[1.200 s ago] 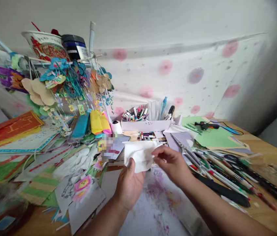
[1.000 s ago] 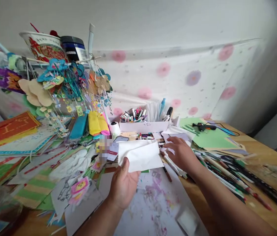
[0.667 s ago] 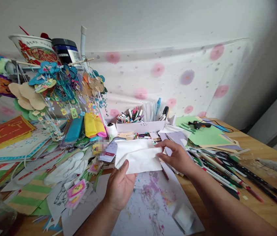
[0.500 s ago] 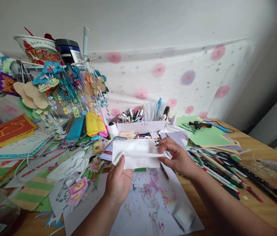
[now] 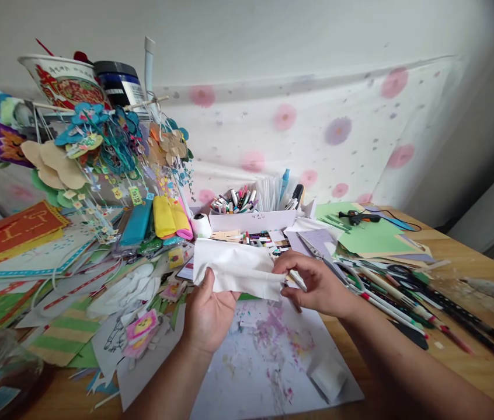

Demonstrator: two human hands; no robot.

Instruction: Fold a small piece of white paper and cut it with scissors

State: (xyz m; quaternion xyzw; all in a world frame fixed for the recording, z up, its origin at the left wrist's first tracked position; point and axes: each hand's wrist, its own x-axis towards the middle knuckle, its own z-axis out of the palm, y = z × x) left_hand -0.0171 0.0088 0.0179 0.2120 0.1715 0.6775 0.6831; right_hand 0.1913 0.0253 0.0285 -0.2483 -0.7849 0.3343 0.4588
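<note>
A folded white sheet (image 5: 233, 265), like cloth or soft paper, is held up above the table in the middle of the view. My left hand (image 5: 212, 315) grips its lower left part, thumb on top and fingers underneath. At the sheet's right end is my right hand (image 5: 312, 283), its thumb and fingers curled around the edge. Below both hands lies a white paper (image 5: 268, 356) stained with purple and pink paint, with a small white pad (image 5: 328, 378) on its right corner.
Pens fill a white box (image 5: 253, 220) at the back. A glue gun (image 5: 358, 217) lies on green paper (image 5: 374, 238) at right, near scissors (image 5: 404, 279) and brushes. Paper crafts and a white glove-like item (image 5: 128, 291) cover the left. Ornaments hang from a rack holding a noodle bowl (image 5: 65, 81).
The white sheet has shifted slightly left and up, and its right end now slants down. My right hand's fingers have spread a little around that end. The camera view has moved slightly.
</note>
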